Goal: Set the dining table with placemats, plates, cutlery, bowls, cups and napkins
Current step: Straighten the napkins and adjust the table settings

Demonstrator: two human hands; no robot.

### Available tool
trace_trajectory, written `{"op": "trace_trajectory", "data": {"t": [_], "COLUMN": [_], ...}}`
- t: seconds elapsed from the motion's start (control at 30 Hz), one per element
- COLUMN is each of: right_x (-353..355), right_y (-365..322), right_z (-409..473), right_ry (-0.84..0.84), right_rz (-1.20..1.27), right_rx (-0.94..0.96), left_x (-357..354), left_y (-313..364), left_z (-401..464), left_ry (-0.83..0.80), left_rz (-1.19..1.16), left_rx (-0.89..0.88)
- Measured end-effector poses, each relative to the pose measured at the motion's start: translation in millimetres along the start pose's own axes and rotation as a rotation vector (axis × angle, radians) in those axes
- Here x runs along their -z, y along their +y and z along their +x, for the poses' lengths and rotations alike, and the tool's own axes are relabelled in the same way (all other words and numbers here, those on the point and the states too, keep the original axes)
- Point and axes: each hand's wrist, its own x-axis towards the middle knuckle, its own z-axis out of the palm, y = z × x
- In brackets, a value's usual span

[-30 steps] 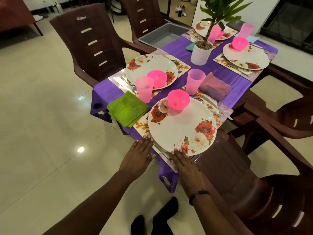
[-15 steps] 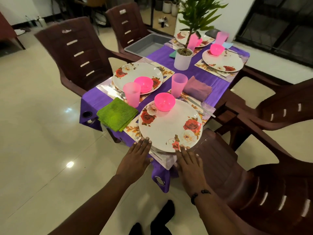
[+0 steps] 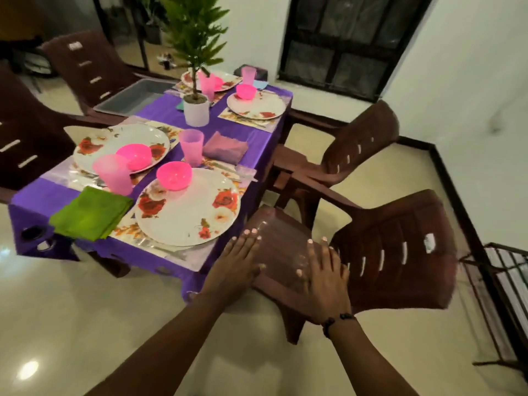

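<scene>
The purple-clothed table [image 3: 43, 195] carries several place settings. Nearest me, a rose-patterned plate [image 3: 188, 212] lies on a floral placemat [image 3: 125, 228], with a pink bowl [image 3: 174, 175] on it and cutlery [image 3: 168, 250] at the front edge. A green napkin [image 3: 90, 214], pink cups [image 3: 114, 174] [image 3: 192, 147] and a mauve napkin [image 3: 225, 148] stand around it. My left hand [image 3: 235, 265] and my right hand [image 3: 325, 275] are flat with straight fingers over the seat of a brown chair [image 3: 394, 252], off the table and holding nothing.
A second brown chair [image 3: 351, 151] stands behind the near one. A potted plant [image 3: 196, 110] sits mid-table and a grey tray [image 3: 134, 97] lies on a chair at the far left. A metal rack [image 3: 505, 295] stands at the right wall.
Both hands have left the front edge of the near plate and placemat and moved right, over the chair seat. The view has swung to the right.
</scene>
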Motion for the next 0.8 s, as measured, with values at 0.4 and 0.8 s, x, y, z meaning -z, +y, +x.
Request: {"op": "trace_trajectory", "data": {"t": [0.4, 0.8], "right_x": [82.1, 69.8], "right_y": [272.6, 505.7], "right_z": [-30.2, 50.7], "right_ry": [0.388, 0.286], "right_rz": [0.079, -0.065], "right_rx": [-0.125, -0.107], "left_x": [28.3, 29.0], "left_y": [289.2, 457.9], "left_z": [162.7, 330.5], "left_ry": [0.105, 0.113], "left_rz": [-0.063, -0.053], "left_rx": [-0.063, -0.038]}}
